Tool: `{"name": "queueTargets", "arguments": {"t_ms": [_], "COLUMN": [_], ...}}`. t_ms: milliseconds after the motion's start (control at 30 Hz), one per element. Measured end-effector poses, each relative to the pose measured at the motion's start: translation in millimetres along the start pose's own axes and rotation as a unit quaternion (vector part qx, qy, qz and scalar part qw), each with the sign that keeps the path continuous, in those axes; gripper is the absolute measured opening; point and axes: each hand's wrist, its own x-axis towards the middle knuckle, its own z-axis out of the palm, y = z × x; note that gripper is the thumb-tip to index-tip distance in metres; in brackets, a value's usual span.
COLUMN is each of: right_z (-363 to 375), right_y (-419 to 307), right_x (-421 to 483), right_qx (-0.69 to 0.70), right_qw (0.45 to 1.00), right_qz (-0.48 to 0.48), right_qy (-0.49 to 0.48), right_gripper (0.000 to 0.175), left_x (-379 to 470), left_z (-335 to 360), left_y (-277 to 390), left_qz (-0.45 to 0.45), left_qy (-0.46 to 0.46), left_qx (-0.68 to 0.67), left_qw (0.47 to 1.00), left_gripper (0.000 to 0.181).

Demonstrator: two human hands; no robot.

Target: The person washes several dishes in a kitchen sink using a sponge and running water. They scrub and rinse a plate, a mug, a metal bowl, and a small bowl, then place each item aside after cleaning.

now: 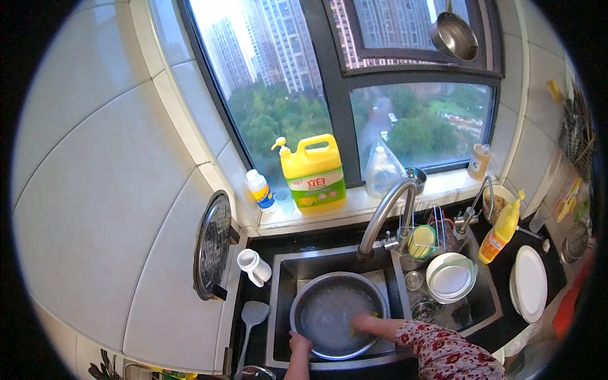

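A large round metal basin (332,304) sits in the left bowl of a steel double sink (280,285). At the basin's lower left rim is my left hand (300,343), its fingers closed over the edge. Inside the basin, at the right, my right hand (365,323) presses a yellow-green cloth or sponge (353,331), mostly hidden beneath it, against the metal. The curved faucet (380,213) stands behind the basin. Stacked white bowls (450,275) rest in the right sink bowl.
Left of the sink are a white mug (254,267) and a spatula (255,313). A yellow detergent jug (316,175) stands on the windowsill. White plates (529,285) and a yellow spray bottle (501,230) are at the right. A ladle (454,36) hangs above.
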Motion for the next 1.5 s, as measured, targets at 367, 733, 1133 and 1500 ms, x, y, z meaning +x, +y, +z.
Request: {"name": "queueTargets", "arguments": {"t_ms": [367, 733, 1133, 1500], "right_z": [49.8, -23.7, 53.2, -11.7], "right_y": [-71.7, -9.4, -40.9, -54.6], "right_x": [125.2, 85.6, 58.3, -17.2], "right_qx": [0.297, 0.282, 0.194, 0.356], "right_qw": [0.953, 0.931, 0.980, 0.920], "right_qz": [-0.048, 0.180, 0.000, -0.160], "right_qy": [0.044, 0.147, -0.049, 0.038], "right_gripper": [0.028, 0.032, 0.037, 0.050], "left_x": [-11.4, -14.7, -6.0, -61.6], "left_z": [6.7, -13.4, -16.1, -44.7], "left_y": [18.3, -2.4, -9.9, 53.3], "left_qz": [0.048, -0.007, -0.030, 0.100], "left_qy": [0.005, 0.001, 0.090, 0.224], "left_qx": [0.024, 0.003, -0.165, -0.096], "left_qw": [0.999, 1.000, 0.982, 0.965], "left_gripper": [0.087, 0.080, 0.027, 0.027]}}
